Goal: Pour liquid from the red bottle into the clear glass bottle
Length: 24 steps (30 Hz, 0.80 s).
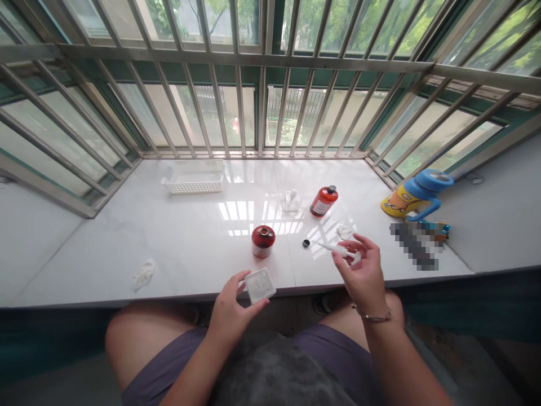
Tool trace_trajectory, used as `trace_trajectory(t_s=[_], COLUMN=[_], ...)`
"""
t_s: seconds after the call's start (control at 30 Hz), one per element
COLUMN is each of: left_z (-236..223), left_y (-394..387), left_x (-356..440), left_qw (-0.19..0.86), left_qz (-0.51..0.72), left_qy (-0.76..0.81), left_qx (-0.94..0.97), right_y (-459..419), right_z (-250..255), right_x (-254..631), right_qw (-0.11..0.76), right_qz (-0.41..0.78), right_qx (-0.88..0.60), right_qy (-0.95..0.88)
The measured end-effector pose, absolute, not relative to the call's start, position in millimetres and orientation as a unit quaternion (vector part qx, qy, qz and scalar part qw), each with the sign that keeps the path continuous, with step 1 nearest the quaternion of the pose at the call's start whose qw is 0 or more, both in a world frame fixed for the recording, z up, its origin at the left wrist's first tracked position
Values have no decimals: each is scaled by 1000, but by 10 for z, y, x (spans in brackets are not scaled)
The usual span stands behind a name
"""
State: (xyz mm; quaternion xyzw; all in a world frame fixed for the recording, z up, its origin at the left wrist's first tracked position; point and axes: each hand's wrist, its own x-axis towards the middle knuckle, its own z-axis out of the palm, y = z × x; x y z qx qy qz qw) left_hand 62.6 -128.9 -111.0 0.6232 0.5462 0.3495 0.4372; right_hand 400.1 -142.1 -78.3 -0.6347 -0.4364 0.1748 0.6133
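The square white lid [260, 285] sat in the left hand [230, 311], its grip closed on the lid's edge between thumb and fingers. It was tilted up just past the front edge of the counter [127, 270], apparently kept off the surface. The right hand [362, 270] had a closed, pen-like grip on a slim white dropper [338, 251], a hold that favoured fine control, though the view did not fully settle what the tool was. Its thin end pointed left over the counter, and a small black cap [306, 243] lay just beyond the tip. A crumpled tissue [344, 231] lay just above the fingers. Between the hands stood a red jar [263, 241] with an uncovered, metal-rimmed mouth, within easy reach of both. Farther back stood an orange bottle [323, 201] and a small white box [291, 200]. A white plastic basket [192, 180] sat near the back left corner, another tissue [143, 275] lay near the front edge, and a blue and yellow cup [416, 194] stood at the right end
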Motion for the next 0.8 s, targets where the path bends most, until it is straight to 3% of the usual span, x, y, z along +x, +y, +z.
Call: trace_trajectory(t_s=[0.13, 0.5, 0.8], left_z=[-1127, -1080, -1055], left_y=[-1285, -1325, -1350], left_x=[561, 498, 506], left_qw=[439, 427, 428], left_qz=[348, 348, 360], left_qy=[565, 569, 570], left_qx=[606, 610, 601], right_y=[-1259, -883, -1018], right_z=[-1018, -1565, -1367], right_x=[4613, 5245, 4861], right_qw=[525, 371, 390], right_qz=[43, -20, -71], right_qx=[-729, -806, -755], right_qy=[-437, -460, -522])
